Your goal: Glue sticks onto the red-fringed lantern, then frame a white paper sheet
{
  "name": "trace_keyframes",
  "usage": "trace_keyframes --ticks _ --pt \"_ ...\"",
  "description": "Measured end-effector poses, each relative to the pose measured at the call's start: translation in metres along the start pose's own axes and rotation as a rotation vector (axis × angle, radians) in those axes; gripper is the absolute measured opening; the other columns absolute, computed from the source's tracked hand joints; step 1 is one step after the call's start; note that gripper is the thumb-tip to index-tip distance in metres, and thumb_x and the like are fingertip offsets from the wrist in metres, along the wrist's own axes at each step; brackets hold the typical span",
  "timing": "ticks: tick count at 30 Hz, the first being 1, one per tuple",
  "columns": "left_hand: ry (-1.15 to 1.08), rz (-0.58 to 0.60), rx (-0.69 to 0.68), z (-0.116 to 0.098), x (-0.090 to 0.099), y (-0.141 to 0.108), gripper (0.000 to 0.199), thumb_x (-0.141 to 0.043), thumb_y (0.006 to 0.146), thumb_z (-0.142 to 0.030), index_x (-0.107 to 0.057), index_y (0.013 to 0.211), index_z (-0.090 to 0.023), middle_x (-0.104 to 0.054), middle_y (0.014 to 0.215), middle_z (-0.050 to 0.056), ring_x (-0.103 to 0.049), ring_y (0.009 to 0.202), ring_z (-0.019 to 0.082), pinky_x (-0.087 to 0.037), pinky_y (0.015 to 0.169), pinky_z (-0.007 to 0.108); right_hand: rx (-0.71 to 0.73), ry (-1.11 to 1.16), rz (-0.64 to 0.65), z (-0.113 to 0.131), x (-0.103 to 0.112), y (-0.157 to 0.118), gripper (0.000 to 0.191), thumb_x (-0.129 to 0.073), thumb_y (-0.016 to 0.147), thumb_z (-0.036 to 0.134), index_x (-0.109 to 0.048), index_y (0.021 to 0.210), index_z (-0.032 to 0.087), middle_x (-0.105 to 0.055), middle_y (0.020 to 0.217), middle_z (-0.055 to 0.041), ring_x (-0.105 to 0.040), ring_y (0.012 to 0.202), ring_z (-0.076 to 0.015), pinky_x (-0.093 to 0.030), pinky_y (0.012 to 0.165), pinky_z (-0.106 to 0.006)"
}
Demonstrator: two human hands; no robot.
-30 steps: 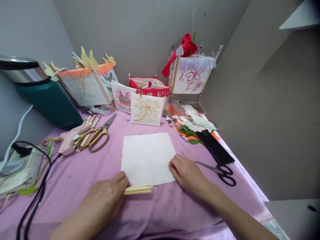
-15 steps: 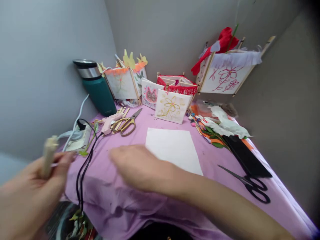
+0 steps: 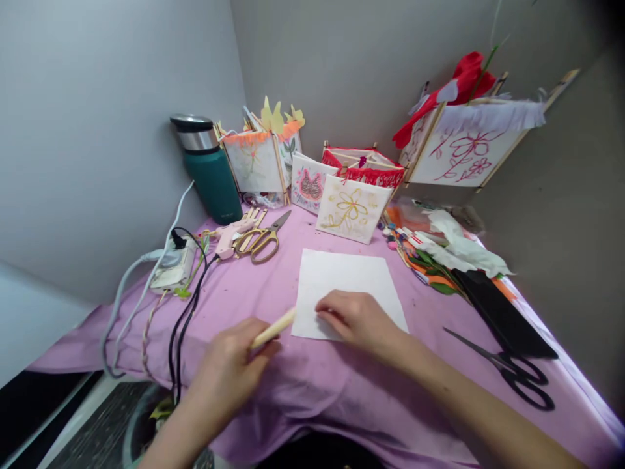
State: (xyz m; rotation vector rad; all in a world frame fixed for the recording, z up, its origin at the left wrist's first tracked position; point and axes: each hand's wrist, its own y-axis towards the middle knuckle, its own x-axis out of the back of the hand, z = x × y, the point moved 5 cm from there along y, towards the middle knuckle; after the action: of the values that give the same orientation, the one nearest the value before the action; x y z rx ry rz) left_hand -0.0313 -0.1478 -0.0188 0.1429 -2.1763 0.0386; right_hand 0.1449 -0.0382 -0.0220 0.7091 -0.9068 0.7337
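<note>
My left hand [image 3: 244,358] is closed round a bundle of pale wooden sticks [image 3: 274,327], which points up and right to the near-left edge of a white sheet [image 3: 349,273]. Over the lower part of that sheet is my right hand [image 3: 359,319], thumb and fingers drawn together. Whatever may be between those fingertips is hidden. The blank sheet lies flat on a pink-purple cloth [image 3: 254,286].
Gold-handled scissors [image 3: 263,246] and a pink glue gun [image 3: 233,236] lie back left beside a green bottle [image 3: 215,185]. Painted white panels [image 3: 352,208] and a lantern [image 3: 469,146] stand behind. Black scissors [image 3: 512,371] and a black slab [image 3: 502,312] lie right.
My left hand has come right from the far-left edge with the stick bundle, now tilted toward the sheet. My right hand has moved right, onto the sheet. The view has shifted left.
</note>
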Motion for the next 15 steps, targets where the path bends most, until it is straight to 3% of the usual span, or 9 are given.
trace_keyframes --ticks 2,7,12,15 --pt "0.069 0.129 0.020 -0.012 -0.021 0.007 0.015 -0.051 0.083 -0.026 -0.064 0.081 -0.020 -0.064 0.082 0.003 -0.060 0.076 0.016 -0.044 0.069 0.025 -0.091 0.020 -0.033 -0.019 0.008 -0.022 0.018 -0.048 0.088 0.019 -0.066 0.090 0.018 -0.068 0.086 -0.0038 -0.062 0.076 -0.0144 -0.043 0.069 -0.024" --pt "0.181 0.195 0.075 -0.018 -0.039 0.013 0.015 -0.046 0.084 -0.023 -0.061 0.081 -0.020 -0.061 0.089 0.004 -0.060 0.081 0.017 -0.042 0.073 0.027 -0.264 0.066 -0.096 -0.045 0.017 -0.057 0.019 -0.047 0.088 0.024 -0.065 0.088 0.020 -0.068 0.085 -0.0025 -0.062 0.075 -0.0153 -0.044 0.068 -0.026" --pt "0.261 0.211 0.065 -0.023 -0.040 0.009 0.017 -0.040 0.085 -0.019 -0.057 0.082 -0.020 -0.061 0.089 0.005 -0.060 0.081 0.019 -0.040 0.068 0.029 -0.253 0.111 -0.154 -0.053 0.016 -0.066 0.020 -0.046 0.089 0.027 -0.064 0.090 0.020 -0.067 0.084 -0.0026 -0.061 0.074 -0.0150 -0.045 0.068 -0.026" --pt "0.212 0.210 0.071 -0.007 -0.022 -0.007 0.015 -0.040 0.083 -0.019 -0.054 0.079 -0.020 -0.062 0.084 0.004 -0.059 0.076 0.018 -0.040 0.067 0.028 -0.239 0.119 -0.159 -0.053 0.014 -0.069 0.021 -0.045 0.090 0.028 -0.064 0.090 0.020 -0.067 0.085 -0.0035 -0.062 0.075 -0.0157 -0.046 0.068 -0.027"
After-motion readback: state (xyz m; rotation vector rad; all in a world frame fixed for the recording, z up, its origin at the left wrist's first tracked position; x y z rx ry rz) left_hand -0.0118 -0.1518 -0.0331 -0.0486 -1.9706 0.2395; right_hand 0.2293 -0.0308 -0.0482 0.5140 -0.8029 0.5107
